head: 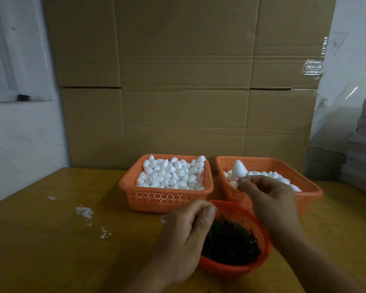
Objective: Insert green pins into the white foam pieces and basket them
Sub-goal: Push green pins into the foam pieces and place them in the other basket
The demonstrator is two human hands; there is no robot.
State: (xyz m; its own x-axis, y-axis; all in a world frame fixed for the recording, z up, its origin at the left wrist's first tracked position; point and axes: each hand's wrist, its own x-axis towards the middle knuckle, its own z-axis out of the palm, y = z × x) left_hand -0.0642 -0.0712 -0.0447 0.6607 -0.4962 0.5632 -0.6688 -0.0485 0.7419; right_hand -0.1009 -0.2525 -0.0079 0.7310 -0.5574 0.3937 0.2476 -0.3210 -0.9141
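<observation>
While a white foam piece (239, 168) is pinched at its base by the right hand (270, 199) over the right basket (311, 188), the left hand (188, 235) is curled beside the bowl of green pins (230, 244); whether a pin is held cannot be told. A single pin should be pushed straight into the base, the foam gripped lightly so it is not dented, then dropped in the basket.

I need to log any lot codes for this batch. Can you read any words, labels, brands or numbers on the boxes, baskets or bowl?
None can be read.
Cardboard boxes: plain, no print visible.
Two orange baskets and the bowl: no labels visible.
Tape patch on a box: shiny, no text visible.
</observation>
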